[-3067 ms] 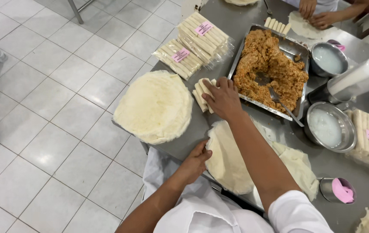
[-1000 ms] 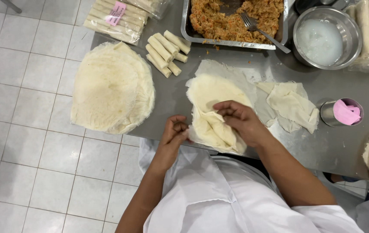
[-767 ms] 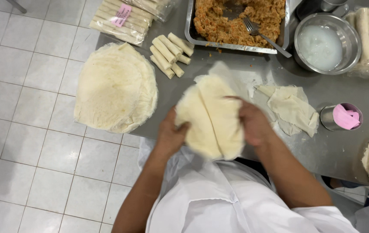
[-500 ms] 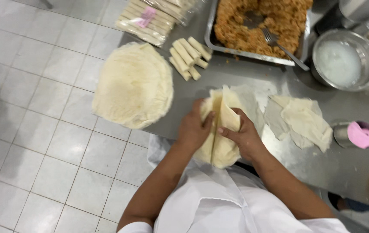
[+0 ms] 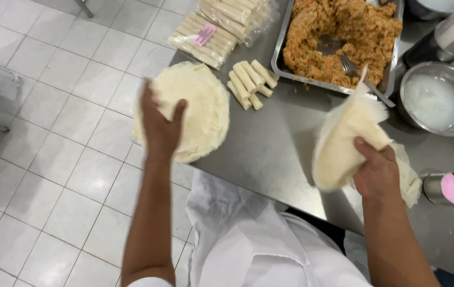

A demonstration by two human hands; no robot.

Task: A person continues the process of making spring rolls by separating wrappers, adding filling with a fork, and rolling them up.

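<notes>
The right hand (image 5: 378, 175) grips a loose wrapper sheet (image 5: 344, 143) above the steel surface (image 5: 269, 154), fingers closed on its lower edge; its long axis runs upward toward the filling tray (image 5: 290, 32). The left hand (image 5: 160, 125), fingers spread, seemingly rests on the round wrapper stack (image 5: 205, 106).

L hand (image 5: 159, 123) raised, fingers spread, palm down, arm extended fwd. R hand (image 5: 378, 172) fisted, gripping; forearm angled inward.

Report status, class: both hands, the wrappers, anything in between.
Left hand open over the round wrapper stack. Right hand grips a lifted bunch of wrappers. Bare steel table between them, nothing blocking.
</notes>
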